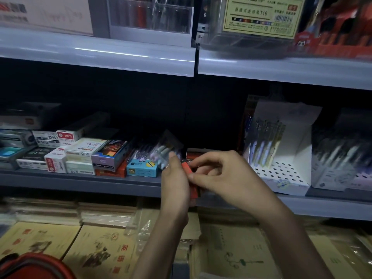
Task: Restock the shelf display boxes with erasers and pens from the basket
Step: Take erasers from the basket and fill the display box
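Mid-task: left hand [174, 179] grips a clear packet [168, 150]; right hand [220, 174] pinches an orange pack [186, 169] (contents unclear). The white display box [299, 152] has empty holes, so restocking likely remains.

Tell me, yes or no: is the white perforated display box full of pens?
No, pens fill only the back rows of the white display box; its front holes sit empty.

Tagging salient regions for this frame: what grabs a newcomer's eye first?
The left hand and right hand grip a small orange-red pack at centre, before the middle shelf's edge. Right of them stands a white display box of pens; the red basket sits bottom left.
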